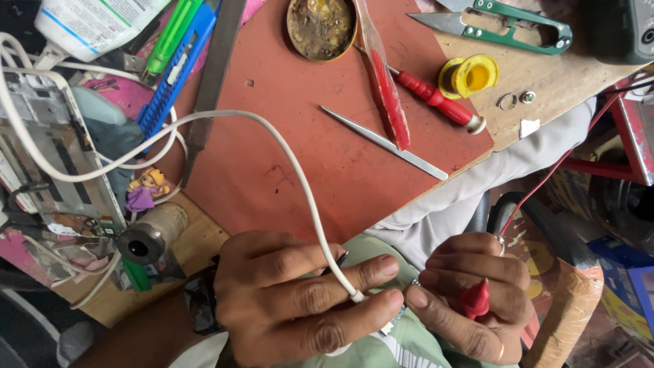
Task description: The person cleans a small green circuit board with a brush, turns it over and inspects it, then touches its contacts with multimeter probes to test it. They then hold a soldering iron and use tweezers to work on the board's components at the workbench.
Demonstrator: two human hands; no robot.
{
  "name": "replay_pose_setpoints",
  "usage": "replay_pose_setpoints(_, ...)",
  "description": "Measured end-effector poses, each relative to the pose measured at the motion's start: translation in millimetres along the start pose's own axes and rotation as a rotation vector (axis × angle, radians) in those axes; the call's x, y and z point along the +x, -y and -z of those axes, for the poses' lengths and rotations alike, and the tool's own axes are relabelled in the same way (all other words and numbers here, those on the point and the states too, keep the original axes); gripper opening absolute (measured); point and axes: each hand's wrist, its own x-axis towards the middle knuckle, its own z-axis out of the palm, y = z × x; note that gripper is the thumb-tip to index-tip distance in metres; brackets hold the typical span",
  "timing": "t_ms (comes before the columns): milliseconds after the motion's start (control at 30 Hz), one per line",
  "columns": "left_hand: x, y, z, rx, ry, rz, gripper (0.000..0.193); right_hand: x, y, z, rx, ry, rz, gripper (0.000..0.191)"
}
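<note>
Nearest the camera, the left hand (293, 300) is pinching the end of a white cable (300, 180) between thumb and fingers, just where its plug end meets the fingertips of the right hand (470, 300). The right hand is closed around a small red clip (476, 298) whose thin red wire (558, 163) is running up and away to the right. What lies exactly between the two sets of fingertips is too small to tell.

To my mind, the work is going best if the left hand is keeping the cable end steady against the lap while the right is bringing the clip on squarely, without tugging the wire.

Farther off, on the red mat (286, 157), tweezers (385, 143), a red screwdriver (436, 101), a yellow spool (470, 76) and green snips (504, 27) are lying within reach.
</note>
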Motion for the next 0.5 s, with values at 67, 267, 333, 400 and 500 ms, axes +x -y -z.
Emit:
replay_pose_setpoints(67, -1, 3, -1, -0.029, -0.014, -0.009, 0.014, -6, -2, 0, -0.014, -0.015, 0.008, 0.037)
replay_pose_setpoints(267, 0, 7, -3, -0.063, -0.016, -0.007, 0.018, -13, -27, 13, 0.025, 0.078, 0.157, 0.04)
replay_pose_setpoints(333, 1, 7, -2, -0.061, -0.019, 0.0, 0.018, -8, -30, 18, 0.076, 0.131, 0.16, 0.043)
replay_pose_setpoints(400, 2, 7, -4, -0.048, -0.029, -0.006, 0.018, -2, -30, 20, 0.065, 0.142, 0.165, 0.046)
replay_pose_setpoints(500, 3, 7, -5, -0.062, -0.024, -0.001, 0.02, -4, -26, 5, 0.015, 0.023, 0.143, 0.05)
